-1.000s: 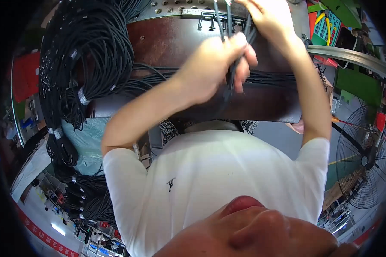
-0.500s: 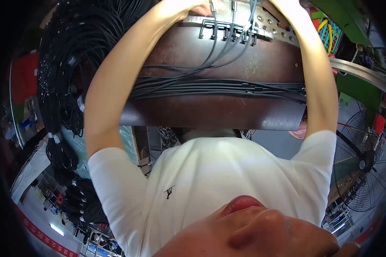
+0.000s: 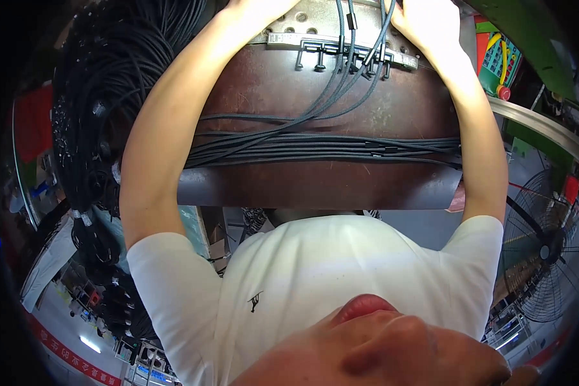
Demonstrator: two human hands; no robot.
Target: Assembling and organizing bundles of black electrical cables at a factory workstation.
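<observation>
At the top edge of the picture my left hand is at the left of a metal plate with holes; its fingers are cut off. My right hand is on the plate's right side, close beside a dark cable, with its fingertips mostly out of sight. A metal bar with black clamp-like pieces runs along the plate's near edge. Several cables pass over this bar and curve down left to a bundle of black cables lying across the brown table.
A large mass of black cables hangs at the left. To the right are a green box with a yellow guard, a red button, a metal rail and a black fan.
The table, bar and cables appear lower in the picture. My left hand has shifted left, off the bar, and its fingers have left the view. My right hand now shows more, beside the cable.
</observation>
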